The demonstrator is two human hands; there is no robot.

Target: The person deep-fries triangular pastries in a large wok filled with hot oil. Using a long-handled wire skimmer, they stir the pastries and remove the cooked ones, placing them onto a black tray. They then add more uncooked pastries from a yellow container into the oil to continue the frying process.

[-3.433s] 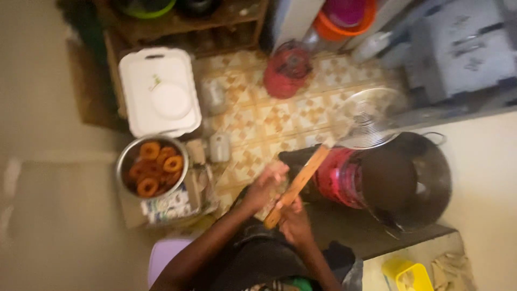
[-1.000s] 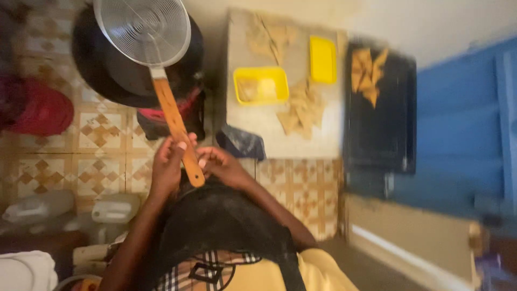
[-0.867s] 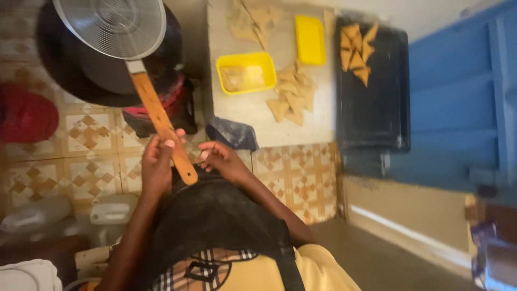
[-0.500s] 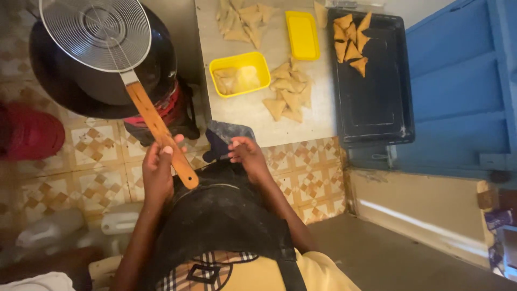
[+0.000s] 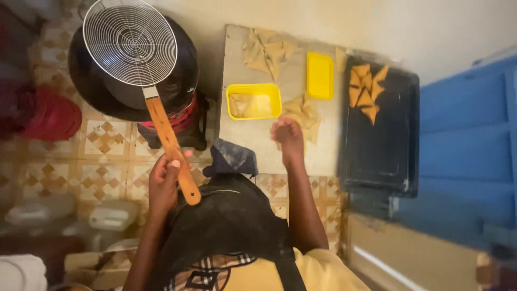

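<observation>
Shiny wire-mesh metal skimmer (image 5: 130,42) with smooth wooden handle; yellow tub (image 5: 253,101) probably glossy plastic.

We're looking at a small home kitchen: patterned floor tiles (image 5: 102,180), big black frying pot (image 5: 107,81) on a burner, wire skimmer (image 5: 130,42), folded pastry triangles (image 5: 366,89) on a black tray (image 5: 382,156), yellow tub (image 5: 253,101) on the worktop (image 5: 253,143).

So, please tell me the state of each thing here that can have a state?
left hand: shut on the skimmer handle.
skimmer: held over the black pot, mesh empty.
black pot: uncovered; contents hidden.
right hand: open, reaching over the board, by a folded pastry.
yellow tub: open, partly filled.
black tray: a few pastries at its far end.
</observation>
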